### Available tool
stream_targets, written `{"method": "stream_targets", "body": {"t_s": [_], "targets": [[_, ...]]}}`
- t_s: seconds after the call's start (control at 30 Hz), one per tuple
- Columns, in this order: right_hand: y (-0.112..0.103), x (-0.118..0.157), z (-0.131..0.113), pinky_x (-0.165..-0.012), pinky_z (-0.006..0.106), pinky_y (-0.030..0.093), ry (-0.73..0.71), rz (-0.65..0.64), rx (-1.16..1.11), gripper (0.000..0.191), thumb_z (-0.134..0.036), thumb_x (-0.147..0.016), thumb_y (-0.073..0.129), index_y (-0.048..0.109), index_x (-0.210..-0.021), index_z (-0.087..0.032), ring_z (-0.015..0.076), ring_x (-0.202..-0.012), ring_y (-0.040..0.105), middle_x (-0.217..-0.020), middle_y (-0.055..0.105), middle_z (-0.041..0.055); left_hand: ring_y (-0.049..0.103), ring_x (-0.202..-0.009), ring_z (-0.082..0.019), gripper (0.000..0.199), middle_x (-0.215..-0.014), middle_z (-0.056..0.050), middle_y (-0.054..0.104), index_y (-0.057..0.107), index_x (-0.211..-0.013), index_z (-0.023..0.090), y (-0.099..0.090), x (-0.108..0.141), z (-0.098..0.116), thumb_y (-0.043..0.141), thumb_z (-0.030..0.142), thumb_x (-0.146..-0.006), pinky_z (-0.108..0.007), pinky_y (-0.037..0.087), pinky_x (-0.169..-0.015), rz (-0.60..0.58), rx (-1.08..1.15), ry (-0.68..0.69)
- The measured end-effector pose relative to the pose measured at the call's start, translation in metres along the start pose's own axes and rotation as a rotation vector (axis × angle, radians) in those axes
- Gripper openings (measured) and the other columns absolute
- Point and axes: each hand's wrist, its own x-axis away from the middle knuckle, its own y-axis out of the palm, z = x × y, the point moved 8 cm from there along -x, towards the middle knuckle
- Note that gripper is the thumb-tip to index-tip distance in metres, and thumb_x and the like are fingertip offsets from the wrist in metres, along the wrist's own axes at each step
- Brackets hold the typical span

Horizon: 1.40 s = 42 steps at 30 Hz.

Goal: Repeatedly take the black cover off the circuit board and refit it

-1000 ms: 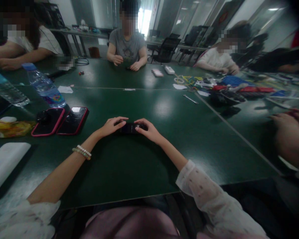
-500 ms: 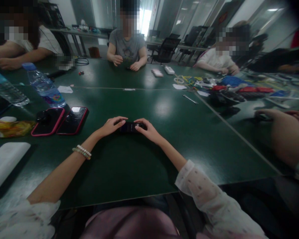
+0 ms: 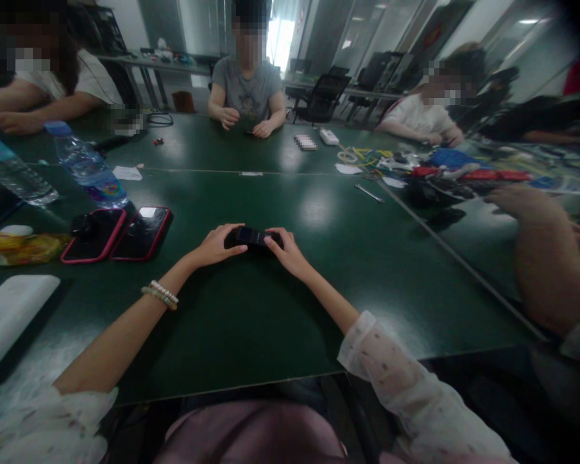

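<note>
A small black handheld device (image 3: 252, 236) with a dark screen and a row of small pale marks lies low over the green table, or on it; I cannot tell which. My left hand (image 3: 218, 246) grips its left end, thumb along the near edge and fingers behind. Around the right end closes my right hand (image 3: 290, 251), its thumb on the device's face near the marks. Two phones in pink-red cases lie to the left of my hands, the nearer one (image 3: 142, 235) beside another phone (image 3: 94, 238) with a black round object on it.
Water bottles (image 3: 87, 167) and a yellow packet (image 3: 26, 248) are at left, above a white box-like device (image 3: 14, 316). A metal wrench-like tool (image 3: 369, 193) lies ahead right, near a heap of cables (image 3: 367, 156). Co-workers sit around the table; a neighbour's arm (image 3: 541, 258) reaches in from the right.
The device has tilted, its left end now higher, showing more screen. My left thumb has slid down off its face to the lower edge. The right neighbour's arm has shifted upward and left.
</note>
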Motion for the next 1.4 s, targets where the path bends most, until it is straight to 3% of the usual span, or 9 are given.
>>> {"method": "stream_targets", "body": {"t_s": [0.17,0.27,0.37,0.53,0.63,0.73,0.97,1.23,1.4], "targets": [[0.001,0.005,-0.009,-0.102,0.052,0.044,-0.117,0.001,0.078,0.055,-0.048,-0.082,0.073,0.051,-0.127,-0.025,0.0307,-0.119,0.049,-0.127,0.056,0.0121,0.047,-0.132,-0.036,0.082,-0.146,-0.013,0.05,0.042,-0.147,0.025,0.0,0.001,0.0,0.067,0.067,-0.08,-0.052,0.037,-0.11,0.007,-0.015,-0.01],[0.002,0.006,-0.011,-0.1,0.053,0.045,-0.168,0.024,0.134,0.048,-0.039,-0.082,0.074,0.053,-0.122,-0.024,0.0313,-0.115,0.05,-0.121,0.059,0.0123,0.048,-0.13,-0.036,0.085,-0.144,-0.013,0.052,0.043,-0.146,0.024,0.001,0.001,-0.001,0.071,0.066,-0.077,-0.053,0.038,-0.109,0.01,-0.03,-0.003],[-0.001,0.006,-0.015,-0.099,0.051,0.047,-0.184,0.067,0.105,0.047,-0.041,-0.082,0.074,0.053,-0.12,-0.024,0.0304,-0.113,0.053,-0.119,0.059,0.0113,0.052,-0.125,-0.036,0.082,-0.138,-0.015,0.055,0.047,-0.142,0.02,0.0,0.0,-0.004,0.073,0.063,-0.077,-0.051,0.04,-0.105,0.032,-0.04,-0.009],[-0.033,0.006,-0.015,-0.099,0.047,0.048,-0.138,0.282,0.021,0.049,-0.051,-0.086,0.068,0.05,-0.124,-0.026,0.0281,-0.112,0.056,-0.119,0.058,0.0104,0.053,-0.124,-0.033,0.07,-0.135,-0.011,0.058,0.051,-0.138,0.022,0.001,-0.001,-0.001,0.071,0.058,-0.081,-0.049,0.041,-0.104,0.022,-0.057,0.042],[-0.056,0.005,-0.004,-0.1,0.049,0.047,-0.112,0.431,0.112,0.049,-0.052,-0.085,0.067,0.051,-0.123,-0.025,0.0299,-0.113,0.054,-0.119,0.058,0.0124,0.05,-0.129,-0.032,0.069,-0.141,-0.009,0.055,0.048,-0.142,0.027,0.0,0.001,0.002,0.068,0.058,-0.084,-0.049,0.038,-0.106,0.001,-0.054,0.057],[-0.067,0.002,0.013,-0.099,0.053,0.046,-0.08,0.493,0.207,0.05,-0.053,-0.085,0.066,0.053,-0.121,-0.021,0.0335,-0.113,0.051,-0.117,0.059,0.0149,0.049,-0.13,-0.033,0.067,-0.142,-0.009,0.054,0.049,-0.141,0.027,0.0,0.001,0.003,0.067,0.059,-0.084,-0.05,0.038,-0.106,-0.009,-0.048,0.053],[-0.052,-0.008,0.041,-0.095,0.06,0.044,0.015,0.391,0.349,0.053,-0.054,-0.084,0.066,0.056,-0.122,-0.019,0.0382,-0.112,0.052,-0.116,0.062,0.018,0.05,-0.128,-0.032,0.063,-0.139,-0.008,0.056,0.052,-0.137,0.027,0.001,0.0,0.003,0.068,0.057,-0.084,-0.05,0.039,-0.105,-0.007,-0.05,0.055],[-0.056,-0.003,0.028,-0.097,0.06,0.043,0.002,0.423,0.382,0.065,-0.061,-0.086,0.061,0.052,-0.135,-0.019,0.0391,-0.114,0.05,-0.119,0.059,0.0192,0.05,-0.126,-0.032,0.064,-0.138,-0.009,0.056,0.053,-0.137,0.027,0.0,0.0,0.003,0.067,0.06,-0.084,-0.049,0.04,-0.104,-0.009,-0.056,0.058],[-0.05,-0.005,0.027,-0.1,0.063,0.042,-0.048,0.344,0.38,0.065,-0.048,-0.081,0.071,0.05,-0.136,-0.02,0.0407,-0.121,0.048,-0.127,0.055,0.0189,0.051,-0.126,-0.032,0.063,-0.138,-0.009,0.057,0.053,-0.136,0.026,0.0,0.001,0.004,0.067,0.059,-0.084,-0.05,0.039,-0.104,-0.003,-0.052,0.06]]}}
